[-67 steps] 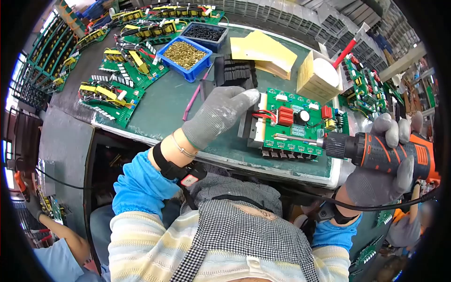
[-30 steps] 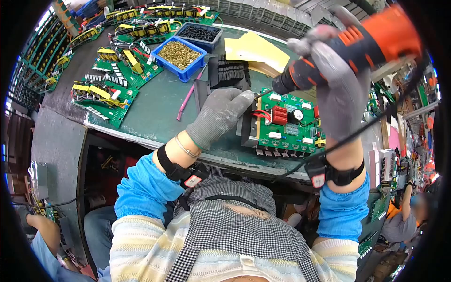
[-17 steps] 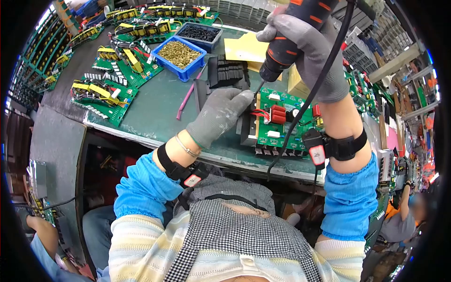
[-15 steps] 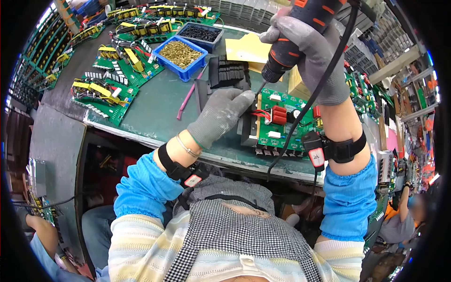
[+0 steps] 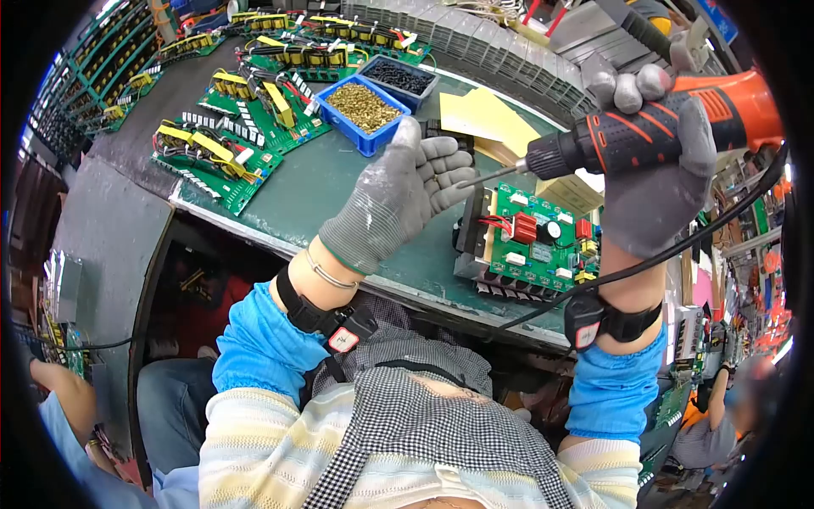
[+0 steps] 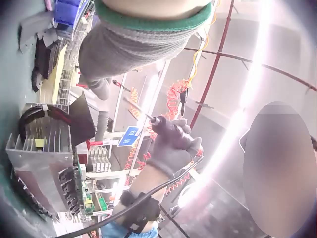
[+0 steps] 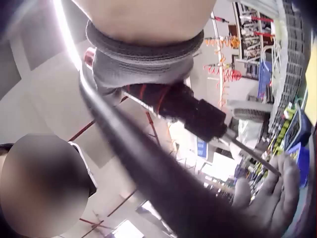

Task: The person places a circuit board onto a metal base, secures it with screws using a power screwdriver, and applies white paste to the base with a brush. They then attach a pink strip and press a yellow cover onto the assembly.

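In the head view my gloved left hand [image 5: 398, 191] is raised over the table, palm up, with fingers spread and a little bent. The tip of the driver's long bit [image 5: 492, 176] is at its fingertips; whether they touch, I cannot tell. My right hand [image 5: 657, 170] grips the orange and black power driver [image 5: 636, 136], held level with the bit pointing left. Below the bit lies a green circuit board [image 5: 543, 237] with red parts, on a metal heat sink [image 5: 487, 276]. The right wrist view shows the bit [image 7: 252, 156] reaching the left hand [image 7: 272, 203].
A blue bin of brass screws [image 5: 363, 114] and a bin of black parts [image 5: 398, 78] stand behind the left hand. Yellow sheets [image 5: 487, 119] lie at the back. Several boards with yellow parts [image 5: 208, 157] are at left. The driver's black cable [image 5: 627, 276] crosses the front right.
My left hand has left the heat sink's edge and turned palm up with its fingers spread. The driver has swung from pointing down at the board to level, further right.
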`<action>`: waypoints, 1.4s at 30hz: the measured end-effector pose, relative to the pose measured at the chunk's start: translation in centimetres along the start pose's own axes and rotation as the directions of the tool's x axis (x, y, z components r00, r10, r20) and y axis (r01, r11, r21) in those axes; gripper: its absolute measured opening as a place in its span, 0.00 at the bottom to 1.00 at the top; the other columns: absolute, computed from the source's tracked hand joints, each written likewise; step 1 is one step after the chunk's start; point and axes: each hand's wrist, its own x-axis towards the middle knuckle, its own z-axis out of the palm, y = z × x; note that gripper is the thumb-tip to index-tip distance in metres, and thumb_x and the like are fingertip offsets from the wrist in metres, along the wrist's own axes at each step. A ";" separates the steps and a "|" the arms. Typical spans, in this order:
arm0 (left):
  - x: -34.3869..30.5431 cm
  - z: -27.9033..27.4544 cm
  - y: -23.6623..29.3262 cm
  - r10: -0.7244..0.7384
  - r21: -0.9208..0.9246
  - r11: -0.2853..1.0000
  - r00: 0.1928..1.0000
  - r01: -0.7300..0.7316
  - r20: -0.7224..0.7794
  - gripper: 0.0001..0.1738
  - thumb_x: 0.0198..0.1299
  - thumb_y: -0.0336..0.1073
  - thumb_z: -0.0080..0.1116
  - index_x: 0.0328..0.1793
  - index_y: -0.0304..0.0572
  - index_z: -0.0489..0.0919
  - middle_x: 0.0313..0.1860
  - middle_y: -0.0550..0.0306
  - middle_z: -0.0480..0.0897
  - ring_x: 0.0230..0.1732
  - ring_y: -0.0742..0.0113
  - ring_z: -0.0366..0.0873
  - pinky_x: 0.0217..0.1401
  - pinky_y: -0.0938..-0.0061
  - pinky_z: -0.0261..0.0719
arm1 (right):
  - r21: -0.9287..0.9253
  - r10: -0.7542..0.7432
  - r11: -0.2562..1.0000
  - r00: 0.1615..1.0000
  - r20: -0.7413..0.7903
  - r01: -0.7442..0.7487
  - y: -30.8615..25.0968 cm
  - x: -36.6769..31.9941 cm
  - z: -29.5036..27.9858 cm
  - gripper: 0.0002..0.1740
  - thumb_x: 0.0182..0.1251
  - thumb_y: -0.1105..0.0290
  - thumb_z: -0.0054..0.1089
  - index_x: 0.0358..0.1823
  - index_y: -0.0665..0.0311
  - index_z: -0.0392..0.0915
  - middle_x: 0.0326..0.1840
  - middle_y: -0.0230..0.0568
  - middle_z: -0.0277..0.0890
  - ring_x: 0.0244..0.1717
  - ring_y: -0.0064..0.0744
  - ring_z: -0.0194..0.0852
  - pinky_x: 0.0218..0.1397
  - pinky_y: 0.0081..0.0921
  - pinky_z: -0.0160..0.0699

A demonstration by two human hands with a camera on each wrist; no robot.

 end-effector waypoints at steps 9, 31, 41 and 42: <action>-1.0 0.2 -1.5 -0.002 0.098 0.995 0.970 -0.022 0.243 0.32 0.72 0.53 0.56 0.67 0.30 0.71 0.59 0.43 0.79 0.55 0.58 0.82 0.60 0.67 0.84 | -0.110 -0.066 0.993 0.985 -0.162 0.049 -0.1 -2.6 0.3 0.31 0.70 0.64 0.56 0.70 0.69 0.63 0.47 0.42 0.73 0.46 0.35 0.74 0.68 0.50 0.73; -1.5 1.4 -2.5 0.345 0.851 0.202 0.848 -0.485 0.402 0.07 0.58 0.30 0.69 0.41 0.35 0.87 0.32 0.56 0.83 0.32 0.71 0.79 0.36 0.75 0.76 | -0.092 -0.102 0.992 0.979 -0.175 0.086 -2.7 -4.6 -1.3 0.33 0.70 0.61 0.55 0.70 0.72 0.61 0.47 0.41 0.70 0.47 0.34 0.72 0.68 0.48 0.69; -0.4 1.5 -2.6 0.359 0.776 -0.056 0.713 -0.628 0.602 0.07 0.55 0.28 0.71 0.39 0.36 0.86 0.32 0.54 0.84 0.32 0.64 0.82 0.36 0.72 0.78 | 0.024 -0.033 0.999 0.917 -0.399 0.046 -3.0 -5.2 -2.8 0.29 0.69 0.67 0.60 0.66 0.75 0.63 0.47 0.47 0.71 0.48 0.39 0.75 0.67 0.50 0.75; -0.3 1.5 -2.7 0.362 0.776 -0.047 0.713 -0.629 0.600 0.07 0.55 0.28 0.71 0.39 0.36 0.86 0.32 0.54 0.83 0.32 0.64 0.82 0.36 0.72 0.78 | 0.027 -0.034 0.998 0.910 -0.413 0.050 -3.0 -5.3 -3.0 0.29 0.70 0.67 0.60 0.66 0.75 0.64 0.47 0.47 0.71 0.48 0.39 0.75 0.67 0.50 0.75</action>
